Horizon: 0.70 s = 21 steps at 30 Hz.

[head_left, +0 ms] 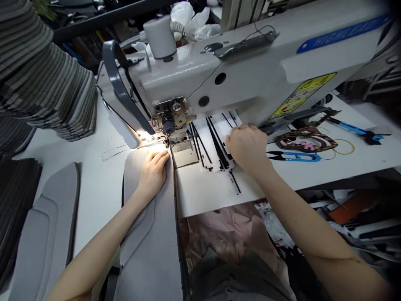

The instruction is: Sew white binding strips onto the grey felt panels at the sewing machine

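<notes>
A long grey padded fabric panel [156, 242] lies on the table, its far end beside the needle and presser foot [167, 143] of the sewing machine [194, 67]. My left hand [153, 171] lies on that end, fingers bent together and pressed onto the panel near its right edge. To the right, a bundle of white strips with black edges [216, 142] lies under the machine arm. My right hand [247, 146] is closed at the bundle's right side, seemingly pinching strips; its fingertips are hidden from view.
Tall stacks of grey panels [46, 79] stand at the left, with a loose panel [46, 234] nearer. Blue thread snips [294, 156], a brown ring-shaped item [307, 140] and another blue tool [357, 128] lie at the right. The front table edge [219, 205] runs below the strips.
</notes>
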Motion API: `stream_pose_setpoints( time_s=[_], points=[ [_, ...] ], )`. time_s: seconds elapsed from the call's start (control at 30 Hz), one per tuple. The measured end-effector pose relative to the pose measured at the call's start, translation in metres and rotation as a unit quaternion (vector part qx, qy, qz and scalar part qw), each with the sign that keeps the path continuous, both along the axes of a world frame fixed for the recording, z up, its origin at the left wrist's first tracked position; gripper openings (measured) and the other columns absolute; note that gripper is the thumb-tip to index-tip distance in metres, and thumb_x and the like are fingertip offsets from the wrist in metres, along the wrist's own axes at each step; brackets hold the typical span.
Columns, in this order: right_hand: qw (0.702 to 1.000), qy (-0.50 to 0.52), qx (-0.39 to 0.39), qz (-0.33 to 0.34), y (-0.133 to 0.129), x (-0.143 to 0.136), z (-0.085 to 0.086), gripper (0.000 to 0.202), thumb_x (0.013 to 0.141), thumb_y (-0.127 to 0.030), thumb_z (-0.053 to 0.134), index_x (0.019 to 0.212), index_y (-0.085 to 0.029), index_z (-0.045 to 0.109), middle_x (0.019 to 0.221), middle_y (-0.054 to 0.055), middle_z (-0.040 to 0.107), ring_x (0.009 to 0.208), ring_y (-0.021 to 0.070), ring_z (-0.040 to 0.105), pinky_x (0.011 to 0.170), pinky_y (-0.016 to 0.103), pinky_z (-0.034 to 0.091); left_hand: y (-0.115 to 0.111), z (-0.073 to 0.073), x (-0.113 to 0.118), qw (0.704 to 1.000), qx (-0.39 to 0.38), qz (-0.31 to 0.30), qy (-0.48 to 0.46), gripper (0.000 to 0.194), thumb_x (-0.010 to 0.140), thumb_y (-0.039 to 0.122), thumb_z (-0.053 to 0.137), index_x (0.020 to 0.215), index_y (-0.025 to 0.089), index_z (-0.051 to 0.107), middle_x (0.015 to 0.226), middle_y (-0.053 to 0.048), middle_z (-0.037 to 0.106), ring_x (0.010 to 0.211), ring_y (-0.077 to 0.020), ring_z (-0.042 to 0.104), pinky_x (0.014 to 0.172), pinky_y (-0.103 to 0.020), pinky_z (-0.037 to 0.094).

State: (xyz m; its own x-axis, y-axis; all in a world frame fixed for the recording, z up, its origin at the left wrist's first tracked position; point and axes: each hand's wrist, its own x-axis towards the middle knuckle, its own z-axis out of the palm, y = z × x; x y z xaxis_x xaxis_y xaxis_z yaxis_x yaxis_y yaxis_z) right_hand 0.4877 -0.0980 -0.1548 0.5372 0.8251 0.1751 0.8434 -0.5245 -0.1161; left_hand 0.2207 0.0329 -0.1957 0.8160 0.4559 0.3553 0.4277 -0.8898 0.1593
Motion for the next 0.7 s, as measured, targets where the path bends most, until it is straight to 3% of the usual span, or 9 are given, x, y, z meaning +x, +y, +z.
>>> stream_pose_setpoints(
  time_s=[0.1,0.2,0.33,0.4,0.43,0.47,0.5,0.57,0.7],
  points=[
    [0.997,-0.012,-0.062,0.037,0.006,-0.002,0.006,0.021,0.077,-0.001,0.049,0.076,-0.006,0.070,0.078,0.021,0.067,0.080,0.0315,0.065,0.065,0.038,0.046,-0.001,0.000,0.000,1.000,0.005,0.002,0.005,0.039,0.091,0.006,0.038,0.118,0.013,0.066,0.125,-0.011,0.068,0.111,-0.0261,0.059,0.102,-0.044,0.051],
    [0.996,-0.020,-0.080,0.021,0.010,-0.004,0.022,0.020,0.078,-0.005,0.051,0.080,-0.005,0.072,0.077,0.022,0.068,0.081,0.0337,0.067,0.067,0.040,0.045,-0.003,-0.001,0.000,1.000,0.001,0.013,0.011,0.040,0.091,0.005,0.037,0.118,0.013,0.065,0.126,-0.010,0.068,0.109,-0.0260,0.058,0.101,-0.044,0.051],
    [0.998,-0.016,-0.003,-0.058,-0.006,-0.005,0.039,0.027,0.087,-0.019,0.050,0.086,-0.004,0.072,0.083,0.026,0.070,0.087,0.0375,0.068,0.074,0.046,0.045,-0.007,0.000,0.000,0.999,0.002,0.027,0.017,0.041,0.091,0.004,0.036,0.118,0.015,0.065,0.126,-0.009,0.067,0.108,-0.0249,0.058,0.100,-0.043,0.050],
    [0.992,0.089,0.063,-0.062,-0.023,-0.014,0.035,0.027,0.087,-0.026,0.053,0.093,-0.008,0.072,0.080,0.021,0.071,0.084,0.0335,0.068,0.077,0.046,0.046,-0.007,0.000,0.000,0.999,0.007,0.029,0.020,0.039,0.091,0.005,0.036,0.117,0.015,0.064,0.125,-0.010,0.067,0.109,-0.0252,0.058,0.100,-0.042,0.049],
    [0.976,0.191,0.090,-0.052,-0.033,-0.022,0.031,0.029,0.085,-0.030,0.057,0.099,-0.010,0.072,0.077,0.017,0.072,0.078,0.0302,0.068,0.076,0.044,0.048,-0.008,0.000,0.000,0.999,0.007,0.031,0.020,0.038,0.092,0.005,0.036,0.117,0.014,0.064,0.124,-0.010,0.067,0.109,-0.0254,0.058,0.100,-0.042,0.049],
    [0.941,0.317,0.109,-0.038,-0.043,-0.033,0.025,0.033,0.082,-0.034,0.061,0.106,-0.012,0.070,0.074,0.013,0.072,0.071,0.0268,0.066,0.073,0.041,0.050,-0.008,0.001,0.000,0.999,0.005,0.031,0.021,0.038,0.093,0.006,0.036,0.116,0.015,0.064,0.124,-0.010,0.067,0.109,-0.0254,0.058,0.100,-0.042,0.049],
    [0.884,0.454,0.113,-0.022,-0.054,-0.047,0.019,0.040,0.080,-0.038,0.065,0.112,-0.014,0.068,0.071,0.009,0.072,0.064,0.0239,0.064,0.066,0.038,0.051,-0.008,0.001,0.000,0.999,0.001,0.031,0.020,0.037,0.093,0.006,0.036,0.116,0.015,0.064,0.124,-0.010,0.067,0.109,-0.0253,0.058,0.100,-0.041,0.049],
    [0.738,0.672,0.061,0.006,-0.073,-0.080,0.010,0.046,0.075,-0.046,0.071,0.110,-0.018,0.067,0.065,0.004,0.069,0.054,0.0201,0.060,0.054,0.033,0.050,-0.009,0.002,-0.001,0.999,-0.015,0.035,0.010,0.035,0.092,0.006,0.037,0.113,0.016,0.063,0.121,-0.010,0.067,0.108,-0.0249,0.059,0.099,-0.041,0.049],
    [0.486,0.860,-0.115,0.102,-0.092,-0.139,0.008,0.035,0.077,-0.044,0.073,0.101,-0.018,0.067,0.067,0.000,0.067,0.051,0.0122,0.059,0.047,0.022,0.047,-0.011,0.003,-0.003,0.994,-0.053,0.077,-0.057,0.029,0.095,0.011,0.036,0.111,0.015,0.059,0.110,-0.012,0.067,0.102,-0.0228,0.061,0.090,-0.037,0.052]
  ],
)
